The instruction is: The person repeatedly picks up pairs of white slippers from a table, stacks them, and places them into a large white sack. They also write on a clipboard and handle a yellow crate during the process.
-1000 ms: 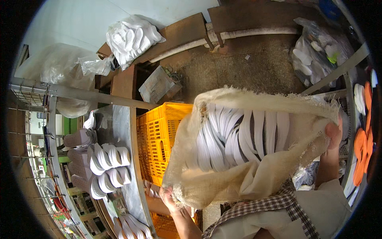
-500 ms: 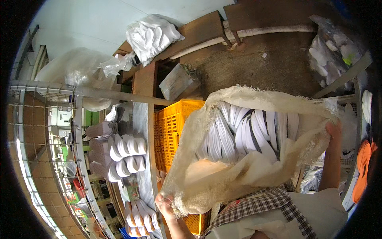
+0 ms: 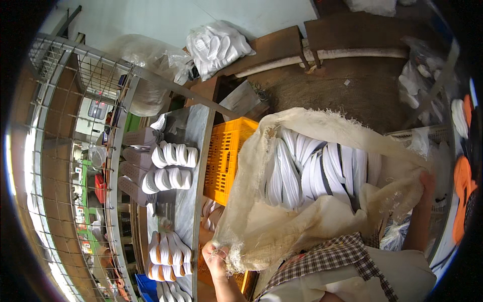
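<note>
The left hand (image 3: 216, 258) is clenching the near-left corner of a pale woven sack (image 3: 307, 229); the right hand (image 3: 426, 185) is gripping the sack's right edge, its fingertips not showing clearly. The sack is gaping between both hands, white insoles (image 3: 285, 176) crowding inside it. Left of the sack, a yellow crate (image 3: 243, 135) is sitting close; farther left of the sack, a grey table (image 3: 179, 211) is bearing paired white pieces (image 3: 173, 178).

We see the sack (image 3: 309, 224) softly lit near centre, white glare streaking the far left, shadow dimming the upper-middle floor (image 3: 312, 93), blackened corners, and straight lines bending toward the rim.
</note>
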`<state>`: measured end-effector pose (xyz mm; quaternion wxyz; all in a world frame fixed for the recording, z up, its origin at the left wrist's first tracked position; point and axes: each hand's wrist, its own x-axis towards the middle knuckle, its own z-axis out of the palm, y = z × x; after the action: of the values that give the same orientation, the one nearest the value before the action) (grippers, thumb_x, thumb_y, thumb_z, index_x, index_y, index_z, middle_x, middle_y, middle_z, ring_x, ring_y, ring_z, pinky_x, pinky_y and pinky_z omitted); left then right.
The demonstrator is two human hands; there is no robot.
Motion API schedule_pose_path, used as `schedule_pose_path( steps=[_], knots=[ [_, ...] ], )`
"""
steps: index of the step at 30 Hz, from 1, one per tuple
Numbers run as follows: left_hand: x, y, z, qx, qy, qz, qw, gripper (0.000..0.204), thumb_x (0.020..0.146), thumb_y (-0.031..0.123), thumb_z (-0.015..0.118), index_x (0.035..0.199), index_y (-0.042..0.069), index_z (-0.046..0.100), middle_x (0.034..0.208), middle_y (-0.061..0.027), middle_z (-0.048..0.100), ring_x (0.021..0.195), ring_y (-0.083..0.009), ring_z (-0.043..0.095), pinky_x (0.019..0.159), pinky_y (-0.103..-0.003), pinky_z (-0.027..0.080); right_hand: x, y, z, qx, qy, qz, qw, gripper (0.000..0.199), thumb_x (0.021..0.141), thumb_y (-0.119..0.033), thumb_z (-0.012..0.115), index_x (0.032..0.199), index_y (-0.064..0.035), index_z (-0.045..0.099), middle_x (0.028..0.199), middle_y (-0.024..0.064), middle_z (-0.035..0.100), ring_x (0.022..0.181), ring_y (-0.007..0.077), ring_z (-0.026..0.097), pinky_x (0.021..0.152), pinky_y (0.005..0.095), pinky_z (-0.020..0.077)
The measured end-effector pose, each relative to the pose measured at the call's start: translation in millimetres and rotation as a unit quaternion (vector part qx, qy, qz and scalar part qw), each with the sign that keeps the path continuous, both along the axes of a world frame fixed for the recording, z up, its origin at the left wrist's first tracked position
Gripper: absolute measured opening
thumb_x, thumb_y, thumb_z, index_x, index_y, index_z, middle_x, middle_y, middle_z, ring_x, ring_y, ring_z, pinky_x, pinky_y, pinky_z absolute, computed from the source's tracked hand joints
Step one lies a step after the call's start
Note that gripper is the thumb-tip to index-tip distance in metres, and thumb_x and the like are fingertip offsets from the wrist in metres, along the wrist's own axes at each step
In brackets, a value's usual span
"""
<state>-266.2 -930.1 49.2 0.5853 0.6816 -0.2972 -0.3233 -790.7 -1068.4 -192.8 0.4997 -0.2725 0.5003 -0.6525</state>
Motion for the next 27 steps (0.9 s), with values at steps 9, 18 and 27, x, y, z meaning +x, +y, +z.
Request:
schedule_pose_path(
  steps=[9, 18, 27],
  knots=[
    [37.0, 26.8, -56.7, 0.051, 0.004, -0.134, 0.99, 0.008, 0.068, 0.003, 0.058, 0.075, 0.001, 0.058, 0.075, -0.0018, 0.059, 0.065, -0.0093, 0.051, 0.061, -0.022, 0.04, 52.9, 130.3, 107.3, -0.017, 0.027, 0.011, 0.999, 0.044, 0.08, -0.029, 0.056, 0.111, 0.0021, 0.052, 0.099, 0.01, 0.06, 0.085, 0.0204, 0.059, 0.075, 0.0305, 0.0468],
    [12.8, -62.3, -79.2, 0.039, -0.013, -0.192, 0.981, 0.012, 0.068, 0.01, 0.056, 0.075, 0.001, 0.06, 0.072, 0.0, 0.056, 0.068, -0.0091, 0.049, 0.064, -0.025, 0.039, 59.4, 127.5, 112.1, 0.035, 0.002, -0.008, 0.999, 0.043, 0.074, -0.018, 0.058, 0.111, 0.0032, 0.053, 0.099, 0.01, 0.061, 0.086, 0.0187, 0.059, 0.075, 0.0302, 0.0465],
    [7.7, -236.2, -77.1, -0.048, -0.124, -0.181, 0.974, 0.029, 0.08, 0.023, 0.061, 0.094, -0.003, 0.06, 0.087, -0.0072, 0.06, 0.081, -0.0163, 0.055, 0.076, -0.029, 0.043, 31.4, -45.2, 68.8, 0.096, -0.049, 0.009, 0.994, 0.036, 0.079, -0.015, 0.055, 0.108, 0.0064, 0.055, 0.095, 0.0101, 0.062, 0.081, 0.0176, 0.061, 0.07, 0.031, 0.0484]
  ],
)
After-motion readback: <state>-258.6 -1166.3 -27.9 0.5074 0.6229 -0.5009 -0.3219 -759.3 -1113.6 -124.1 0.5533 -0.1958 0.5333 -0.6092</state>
